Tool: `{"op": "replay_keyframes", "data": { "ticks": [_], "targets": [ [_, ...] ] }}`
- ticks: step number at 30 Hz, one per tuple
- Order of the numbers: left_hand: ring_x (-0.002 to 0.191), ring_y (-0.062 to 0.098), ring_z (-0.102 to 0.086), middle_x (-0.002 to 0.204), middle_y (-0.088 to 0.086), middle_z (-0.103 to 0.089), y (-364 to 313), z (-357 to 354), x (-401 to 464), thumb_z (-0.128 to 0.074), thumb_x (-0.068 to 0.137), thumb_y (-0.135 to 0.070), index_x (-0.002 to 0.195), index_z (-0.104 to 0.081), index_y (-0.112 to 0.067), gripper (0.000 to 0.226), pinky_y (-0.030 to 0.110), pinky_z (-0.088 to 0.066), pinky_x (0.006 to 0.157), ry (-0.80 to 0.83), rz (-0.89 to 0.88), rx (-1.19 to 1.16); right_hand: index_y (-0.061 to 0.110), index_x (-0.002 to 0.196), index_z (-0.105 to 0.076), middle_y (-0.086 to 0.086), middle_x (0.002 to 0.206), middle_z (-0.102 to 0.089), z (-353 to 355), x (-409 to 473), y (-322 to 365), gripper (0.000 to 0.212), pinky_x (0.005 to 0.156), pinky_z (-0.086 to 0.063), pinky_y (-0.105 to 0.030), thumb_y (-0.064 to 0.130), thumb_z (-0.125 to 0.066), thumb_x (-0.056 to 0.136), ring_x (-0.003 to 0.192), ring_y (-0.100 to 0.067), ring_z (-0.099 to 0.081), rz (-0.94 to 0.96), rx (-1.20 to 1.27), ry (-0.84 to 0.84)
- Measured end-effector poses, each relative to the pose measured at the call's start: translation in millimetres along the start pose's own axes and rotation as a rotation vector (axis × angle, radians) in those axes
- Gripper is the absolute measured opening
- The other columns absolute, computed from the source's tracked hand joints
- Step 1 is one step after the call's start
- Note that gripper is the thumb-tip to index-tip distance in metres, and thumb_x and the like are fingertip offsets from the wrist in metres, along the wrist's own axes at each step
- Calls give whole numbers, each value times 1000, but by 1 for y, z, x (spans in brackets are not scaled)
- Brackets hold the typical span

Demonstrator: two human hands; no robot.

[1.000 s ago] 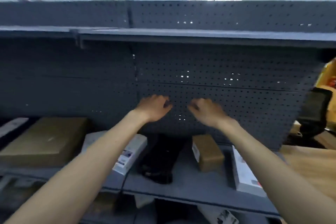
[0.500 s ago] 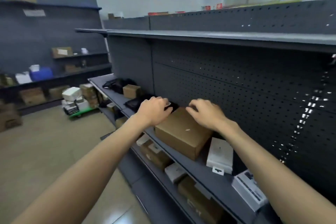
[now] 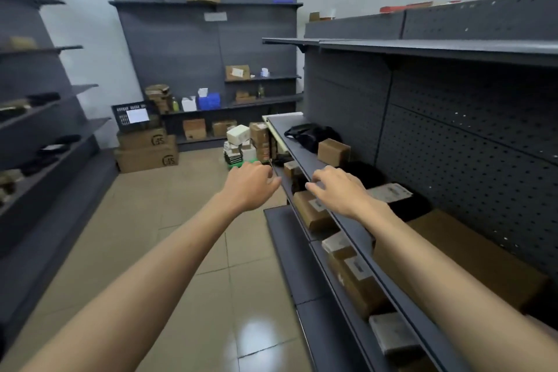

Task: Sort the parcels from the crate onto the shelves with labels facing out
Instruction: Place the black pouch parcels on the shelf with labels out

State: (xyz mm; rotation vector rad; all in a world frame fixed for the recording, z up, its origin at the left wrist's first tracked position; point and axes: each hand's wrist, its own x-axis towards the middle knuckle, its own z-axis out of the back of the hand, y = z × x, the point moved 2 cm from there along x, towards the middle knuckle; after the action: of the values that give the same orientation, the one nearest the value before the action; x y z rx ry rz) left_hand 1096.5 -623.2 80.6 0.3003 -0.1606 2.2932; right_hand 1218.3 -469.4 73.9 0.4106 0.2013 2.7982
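1. Both arms reach forward with nothing in them. The left hand (image 3: 252, 184) hangs over the aisle floor with its fingers loosely curled; the right hand (image 3: 339, 190) hovers just above the front edge of the near shelf (image 3: 389, 278), its fingers relaxed and slightly spread.
2. On that shelf sit a large brown box (image 3: 471, 260), a white flat parcel (image 3: 389, 191), a small brown box (image 3: 333, 151) and a black bag (image 3: 311, 133) at the far end. More brown and white parcels lie on the tier below (image 3: 353, 278).
3. Farther off, a heap of parcels (image 3: 244, 142) stands on the floor by the shelf's end, and a dark crate (image 3: 131, 116) rests on stacked cartons (image 3: 146, 149) against the back wall.
4. Judged from this, the step in hand is going for the next parcel, with both hands free.
5. The next move calls for crossing to the crate or the floor heap, choosing one parcel, and finding its label before lifting.
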Motion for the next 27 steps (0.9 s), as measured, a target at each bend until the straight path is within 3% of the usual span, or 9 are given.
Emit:
{"op": "replay_keyframes", "data": {
  "ticks": [7, 12, 20, 27],
  "targets": [
    [108, 30, -62, 116, 8, -68, 61, -11, 84, -41, 99, -52, 110, -67, -18, 44, 37, -41, 76, 27, 82, 60, 16, 107, -62, -7, 112, -62, -16, 113, 6, 37, 86, -48, -43, 45, -40, 100, 106, -29, -59, 67, -3, 6],
    [107, 29, -63, 118, 7, -68, 101, -24, 148, -41, 98, -52, 114, -64, -19, 43, 41, -52, 86, 14, 115, 41, 16, 110, -59, -7, 115, -60, -34, 203, 1, 37, 87, -47, -42, 46, -40, 100, 108, -30, -57, 88, -36, -7],
    [118, 27, -59, 132, 6, -63, 182, -64, 202, -41, 100, -54, 128, -58, -19, 47, 42, -50, 92, 60, 182, 38, 16, 119, -56, -9, 123, -57, -100, 311, 26, 38, 85, -43, -39, 46, -41, 100, 113, -29, -55, 174, -15, 63],
    [119, 26, -58, 132, 5, -63, 269, -102, 269, -44, 99, -55, 132, -58, -20, 50, 42, -50, 94, 83, 190, -8, 18, 120, -56, -7, 121, -57, -149, 411, 58, 39, 87, -42, -39, 47, -39, 100, 113, -27, -54, 189, -39, 103]
  ]
}}
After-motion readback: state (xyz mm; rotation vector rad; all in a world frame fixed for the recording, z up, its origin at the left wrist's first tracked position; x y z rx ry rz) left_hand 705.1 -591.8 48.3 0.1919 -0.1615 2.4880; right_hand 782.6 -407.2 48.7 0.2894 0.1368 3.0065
